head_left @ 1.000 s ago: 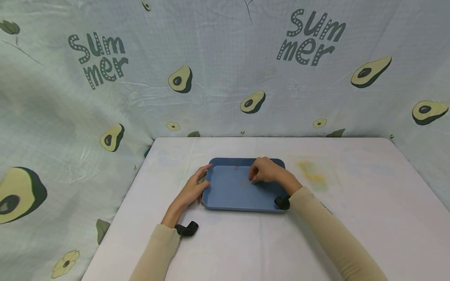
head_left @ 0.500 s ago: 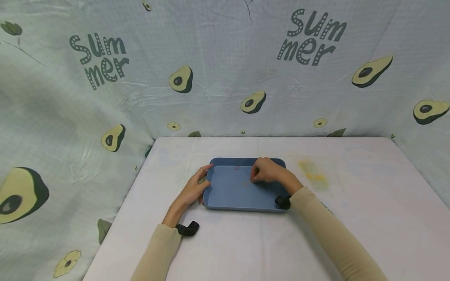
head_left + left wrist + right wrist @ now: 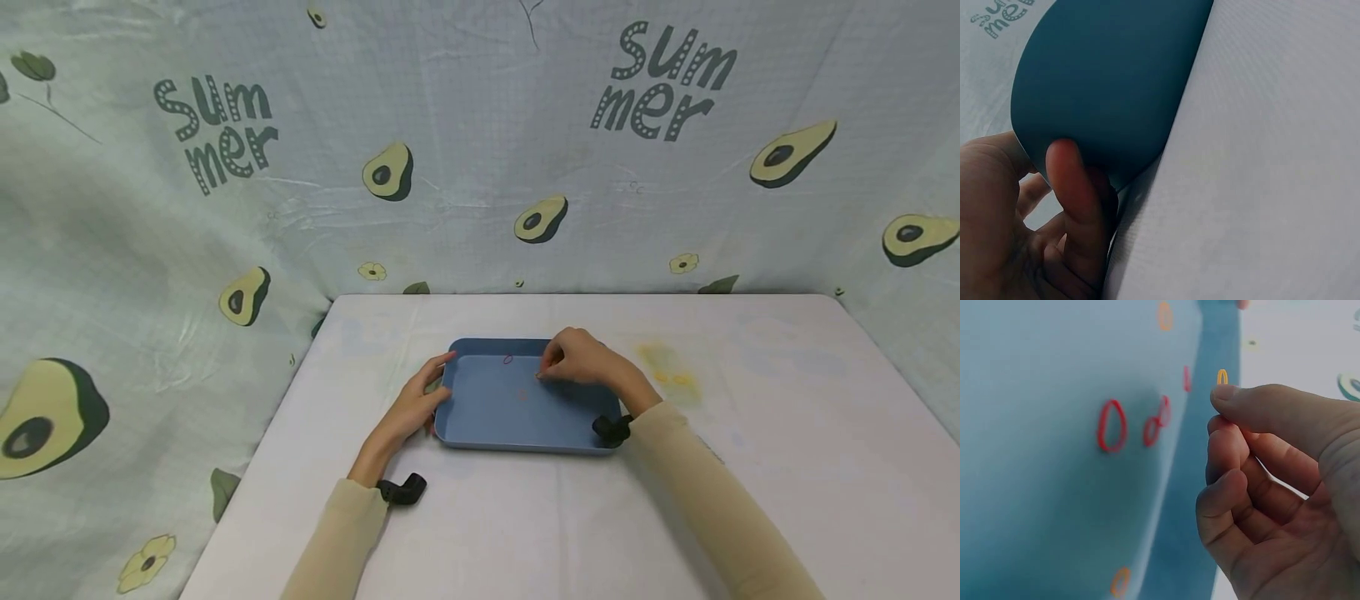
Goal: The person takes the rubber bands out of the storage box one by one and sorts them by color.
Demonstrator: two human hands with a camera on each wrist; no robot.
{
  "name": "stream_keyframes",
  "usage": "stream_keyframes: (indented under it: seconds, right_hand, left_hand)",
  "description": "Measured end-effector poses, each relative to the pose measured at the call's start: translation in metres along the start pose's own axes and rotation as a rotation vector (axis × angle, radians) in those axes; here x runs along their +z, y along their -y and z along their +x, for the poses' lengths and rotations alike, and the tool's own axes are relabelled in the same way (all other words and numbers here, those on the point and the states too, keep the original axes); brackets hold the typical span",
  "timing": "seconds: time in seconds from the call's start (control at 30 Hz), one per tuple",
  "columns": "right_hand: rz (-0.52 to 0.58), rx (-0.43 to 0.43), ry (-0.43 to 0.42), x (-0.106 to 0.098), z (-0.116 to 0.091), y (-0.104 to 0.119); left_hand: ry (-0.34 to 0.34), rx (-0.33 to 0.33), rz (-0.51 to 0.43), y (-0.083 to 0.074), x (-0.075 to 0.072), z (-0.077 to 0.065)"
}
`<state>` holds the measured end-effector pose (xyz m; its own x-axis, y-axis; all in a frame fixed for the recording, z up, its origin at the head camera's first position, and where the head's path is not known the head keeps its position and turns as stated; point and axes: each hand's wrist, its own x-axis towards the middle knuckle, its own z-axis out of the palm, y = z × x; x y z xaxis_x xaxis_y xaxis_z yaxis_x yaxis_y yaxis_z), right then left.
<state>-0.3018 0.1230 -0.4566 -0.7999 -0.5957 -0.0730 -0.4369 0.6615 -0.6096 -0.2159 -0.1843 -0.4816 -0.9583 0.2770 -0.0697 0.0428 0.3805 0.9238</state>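
A shallow blue tray (image 3: 487,425) lies on the table in the head view. My left hand (image 3: 412,404) holds its left end, the thumb (image 3: 1072,181) over the wall and other fingers outside it. Above the tray's right half, my right hand (image 3: 581,358) pinches a small yellow-orange rubber band (image 3: 1222,371) between thumb and forefinger. Several small bands rest on the tray in the right wrist view: a red band (image 3: 1100,425) with other red ones beside it, an orange band (image 3: 1115,584) low down and another orange band (image 3: 1160,315) at the top.
The table (image 3: 480,533) has a white cover with a yellow stain (image 3: 667,371) right of the tray. Behind and to the left hangs a cloth (image 3: 465,108) printed with avocados. A black wrist camera (image 3: 402,490) sits on the left wrist.
My right hand has risen slightly and shifted right, away from the tray's middle, with the rubber band pinched. My left hand stays on the tray's left end.
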Motion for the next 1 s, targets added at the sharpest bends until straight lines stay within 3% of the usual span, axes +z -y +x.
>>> stream_keyframes:
  seconds: [0.33, 0.67, 1.0]
  right_hand:
    - [0.049, 0.004, -0.165, -0.024, -0.035, -0.007]
    - [0.100, 0.075, -0.272, -0.040, -0.079, -0.023]
    - [0.064, 0.214, -0.346, -0.057, -0.127, -0.056]
  left_hand:
    - [-0.036, 0.009, 0.000, 0.031, 0.002, 0.015]
    - [-0.063, 0.023, 0.036, 0.034, 0.002, 0.014]
    - [-0.036, -0.012, -0.012, 0.031, 0.003, 0.015]
